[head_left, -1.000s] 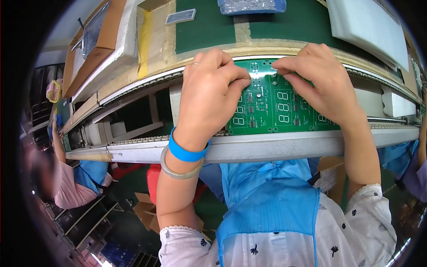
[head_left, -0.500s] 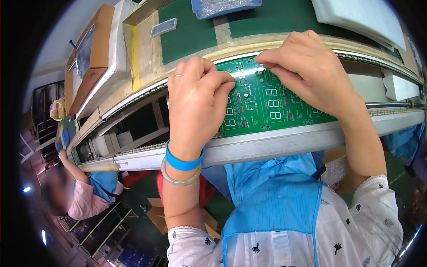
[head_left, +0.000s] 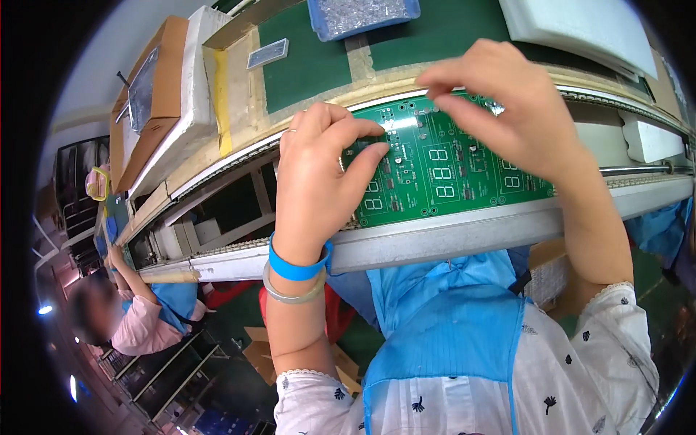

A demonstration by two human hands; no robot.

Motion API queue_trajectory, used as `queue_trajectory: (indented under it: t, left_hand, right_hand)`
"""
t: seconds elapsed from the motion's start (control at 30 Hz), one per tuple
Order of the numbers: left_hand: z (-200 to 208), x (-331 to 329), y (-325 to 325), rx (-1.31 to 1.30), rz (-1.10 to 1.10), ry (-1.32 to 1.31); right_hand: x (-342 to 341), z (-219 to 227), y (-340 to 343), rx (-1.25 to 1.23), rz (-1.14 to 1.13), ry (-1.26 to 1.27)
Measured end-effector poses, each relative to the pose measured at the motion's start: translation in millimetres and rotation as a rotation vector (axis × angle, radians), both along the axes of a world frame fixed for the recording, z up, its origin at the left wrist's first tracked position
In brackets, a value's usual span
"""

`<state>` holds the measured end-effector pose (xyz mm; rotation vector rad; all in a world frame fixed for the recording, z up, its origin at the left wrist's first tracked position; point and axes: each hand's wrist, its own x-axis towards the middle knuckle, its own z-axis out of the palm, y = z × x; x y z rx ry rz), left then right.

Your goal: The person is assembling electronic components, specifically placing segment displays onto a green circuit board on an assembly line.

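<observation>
A green circuit board [head_left: 417, 192] with white digit outlines and small mounted parts lies across the rails in front of me. Over its left end is my left hand [head_left: 319, 163], its thumb and index finger parted with nothing visible between them. A blue band and a pale bangle circle that wrist. Above the board's far edge, my right hand [head_left: 504, 109] has its thumb and index finger spread, the fingertips slightly blurred. No held part can be made out there. My hands cover the board's left end and some of its upper right.
Metal conveyor rails [head_left: 449, 235] run along the board's near and far sides. Beyond stand a blue bin [head_left: 362, 18] of small clear pieces and white foam [head_left: 580, 32]. A flat rectangular piece [head_left: 268, 54] lies near a cardboard box [head_left: 148, 101]. Another person [head_left: 148, 319] works at far left.
Both hands have gone from pinched fingers over the board to parted ones. The right fingertips have lifted slightly away from the board. The view has shifted a little.
</observation>
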<state>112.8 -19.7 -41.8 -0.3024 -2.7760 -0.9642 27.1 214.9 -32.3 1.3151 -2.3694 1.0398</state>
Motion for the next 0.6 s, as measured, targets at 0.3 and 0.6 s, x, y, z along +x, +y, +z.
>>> queue_trajectory:
  t: [0.3, 0.6]
  left_hand:
    - [19, -104, -10, -0.165, 0.050, 0.441]
    - [9, -165, 2, -0.650, 0.181, 0.080]
  right_hand:
    - [-99, 31, -38, 0.217, -0.116, 0.217]
    - [-123, 14, -83, 0.716, -0.302, 0.438]
